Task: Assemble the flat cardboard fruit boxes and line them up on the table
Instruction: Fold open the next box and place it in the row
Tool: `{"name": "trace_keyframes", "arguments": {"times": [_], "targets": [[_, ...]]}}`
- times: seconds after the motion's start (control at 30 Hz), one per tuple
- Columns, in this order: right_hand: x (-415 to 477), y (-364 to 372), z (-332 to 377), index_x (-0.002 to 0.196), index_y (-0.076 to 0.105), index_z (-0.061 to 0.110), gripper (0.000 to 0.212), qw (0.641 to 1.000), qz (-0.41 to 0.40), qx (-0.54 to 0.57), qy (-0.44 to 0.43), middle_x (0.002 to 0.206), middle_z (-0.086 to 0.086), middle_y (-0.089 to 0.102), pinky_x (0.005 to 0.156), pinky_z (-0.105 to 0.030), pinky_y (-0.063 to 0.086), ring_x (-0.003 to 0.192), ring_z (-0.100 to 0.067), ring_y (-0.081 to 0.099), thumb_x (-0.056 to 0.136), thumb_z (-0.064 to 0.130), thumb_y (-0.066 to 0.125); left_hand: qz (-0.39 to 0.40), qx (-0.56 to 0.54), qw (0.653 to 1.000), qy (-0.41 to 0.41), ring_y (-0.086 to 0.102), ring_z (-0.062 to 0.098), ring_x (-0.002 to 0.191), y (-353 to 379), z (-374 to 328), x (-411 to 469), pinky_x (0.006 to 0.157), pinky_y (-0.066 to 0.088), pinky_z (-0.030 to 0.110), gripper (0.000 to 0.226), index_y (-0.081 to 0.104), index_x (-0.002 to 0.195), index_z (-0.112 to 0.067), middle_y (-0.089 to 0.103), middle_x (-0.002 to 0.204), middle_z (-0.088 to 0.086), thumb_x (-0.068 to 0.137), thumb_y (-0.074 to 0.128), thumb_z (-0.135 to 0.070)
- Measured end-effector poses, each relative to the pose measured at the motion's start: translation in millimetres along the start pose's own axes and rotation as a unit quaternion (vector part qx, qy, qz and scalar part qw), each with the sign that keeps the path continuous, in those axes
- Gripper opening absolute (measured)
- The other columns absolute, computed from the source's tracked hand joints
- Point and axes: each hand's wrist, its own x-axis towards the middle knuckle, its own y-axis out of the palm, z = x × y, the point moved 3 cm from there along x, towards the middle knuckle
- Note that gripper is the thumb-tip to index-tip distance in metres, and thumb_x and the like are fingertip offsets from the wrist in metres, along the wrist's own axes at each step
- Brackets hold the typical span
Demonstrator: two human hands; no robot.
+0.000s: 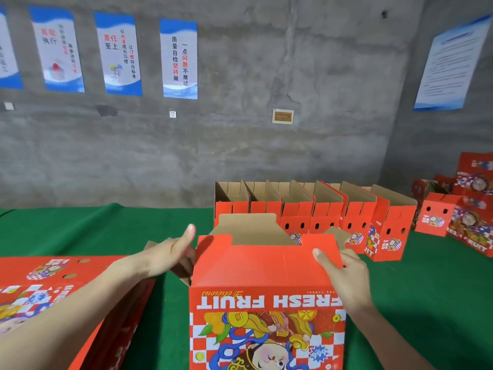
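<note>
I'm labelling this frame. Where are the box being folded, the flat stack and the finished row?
box being folded (pixel 256 265): head view, its red near flap.
flat stack (pixel 40 289): head view, the top sheet's printed face.
finished row (pixel 322 213): head view, a middle box's red front.

Red fruit box (pixel 266 265) stands inverted, flaps open, before assembled boxes (pixel 328 217), beside flat stack (pixel 53 276).

The far left of the table (pixel 93 228) is open green cloth up to the wall (pixel 240 156). At the near left the stack of flat boxes (pixel 53 284) blocks the edge. Only a narrow green lane runs between it and the half-folded box (pixel 266 276) in the near middle. Just behind this box, the row of standing boxes (pixel 306 209) closes the far middle and right. At the near right the cloth is free up to the pile of boxes (pixel 469 217).
</note>
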Motion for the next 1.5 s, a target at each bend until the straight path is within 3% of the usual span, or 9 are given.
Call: {"name": "trace_keyframes", "arguments": {"times": [0.13, 0.27, 0.47, 0.67, 0.83, 1.07, 1.3, 1.43, 1.5], "targets": [[-6.2, 2.0, -2.7, 0.047, 0.06, 0.026, 0.038, 1.0, -0.018, -0.002, -0.003, 0.086, 0.003, 0.055, 0.062, -0.02, 0.037, 0.07, -0.005, 0.054, 0.081, 0.036, 0.073, -0.073, 0.312, 0.943, 0.089, 0.06, 0.008, 0.078, 2.2, -1.5, 9.4, 0.118, -0.001, 0.042, 0.043, 0.052, 0.071, -0.02, 0.061, 0.068, -0.007, 0.101, 0.031, -0.044], [-11.1, 8.1, -4.8, 0.061, 0.061, 0.024, 0.025, 0.999, -0.002, -0.04, -0.01, 0.092, 0.008, 0.051, 0.066, -0.007, 0.035, 0.081, 0.006, 0.052, 0.08, 0.033, 0.075, -0.173, 0.407, 0.894, 0.067, 0.059, 0.011, 0.093, 18.7, 11.9, 1.6, 0.117, 0.002, 0.044, 0.06, 0.059, 0.082, -0.023, 0.065, 0.083, -0.006, 0.09, 0.015, -0.064], [-13.3, 11.5, -17.8, 0.124, 0.057, 0.011, 0.054, 0.989, 0.043, -0.144, -0.008, 0.127, 0.0, 0.04, 0.099, -0.021, 0.031, 0.109, -0.008, 0.043, 0.078, 0.028, 0.078, -0.391, 0.286, 0.87, 0.091, 0.065, 0.031, 0.097, 53.8, 22.6, -20.2, 0.104, 0.015, 0.069, 0.059, 0.071, 0.099, -0.004, 0.069, 0.088, 0.011, 0.079, 0.041, -0.051], [-18.2, 17.6, -4.0, 0.149, 0.022, 0.027, 0.092, 0.985, 0.03, -0.124, -0.116, 0.159, 0.008, 0.0, 0.096, 0.004, 0.016, 0.131, 0.023, 0.007, 0.078, 0.01, 0.077, -0.444, 0.101, 0.89, 0.007, 0.008, 0.043, 0.143, 58.2, 20.1, -19.8, 0.108, 0.012, 0.065, 0.119, 0.014, 0.15, -0.001, 0.01, 0.156, 0.023, 0.058, 0.088, -0.015], [-16.3, 21.6, -1.5, 0.145, -0.005, 0.046, 0.11, 0.981, 0.08, -0.109, -0.137, 0.158, 0.021, 0.003, 0.107, -0.014, 0.027, 0.139, -0.001, 0.026, 0.081, 0.001, 0.072, -0.415, -0.038, 0.908, 0.044, 0.024, 0.034, 0.141, 61.7, 21.5, -12.6, 0.116, 0.018, 0.039, 0.11, 0.014, 0.149, 0.002, 0.028, 0.15, 0.02, 0.061, 0.08, 0.01], [-17.0, 24.3, -3.6, 0.133, 0.052, 0.022, 0.053, 0.97, 0.117, -0.156, -0.142, 0.107, 0.017, 0.06, 0.101, -0.03, 0.044, 0.102, -0.002, 0.053, 0.086, 0.004, 0.067, -0.333, 0.096, 0.926, 0.151, 0.061, 0.016, 0.094, 65.5, 9.9, -14.5, 0.081, 0.042, 0.022, 0.018, 0.072, 0.095, -0.013, 0.064, 0.096, -0.006, 0.079, 0.076, -0.021], [-13.2, 25.6, -1.0, 0.106, 0.072, 0.015, 0.018, 0.948, 0.16, -0.194, -0.198, 0.097, 0.014, 0.063, 0.089, -0.019, 0.044, 0.097, -0.004, 0.059, 0.089, 0.012, 0.065, -0.272, 0.245, 0.927, 0.083, 0.057, 0.02, 0.109, 52.5, -6.8, 7.1, 0.089, 0.044, 0.028, 0.027, 0.063, 0.115, -0.018, 0.058, 0.124, -0.001, 0.092, 0.054, -0.028], [-8.3, 24.5, 1.0, 0.104, 0.07, 0.018, 0.016, 0.936, 0.2, -0.221, -0.187, 0.093, 0.012, 0.068, 0.085, -0.024, 0.048, 0.091, -0.005, 0.062, 0.095, 0.015, 0.057, -0.181, 0.181, 0.964, 0.076, 0.039, 0.027, 0.135, 56.1, -12.8, 25.6, 0.104, 0.037, 0.031, 0.084, 0.008, 0.153, -0.021, 0.005, 0.16, 0.003, 0.083, 0.049, -0.002], [-2.4, 21.5, 2.0, 0.11, 0.065, 0.021, 0.019, 0.944, 0.204, -0.212, -0.147, 0.088, 0.012, 0.069, 0.075, -0.022, 0.05, 0.079, 0.0, 0.063, 0.098, 0.018, 0.051, -0.172, 0.113, 0.974, 0.097, 0.04, 0.028, 0.132, 58.8, -13.9, 29.4, 0.103, 0.037, 0.031, 0.09, -0.002, 0.152, -0.016, 0.013, 0.158, 0.005, 0.081, 0.05, 0.004]]}}
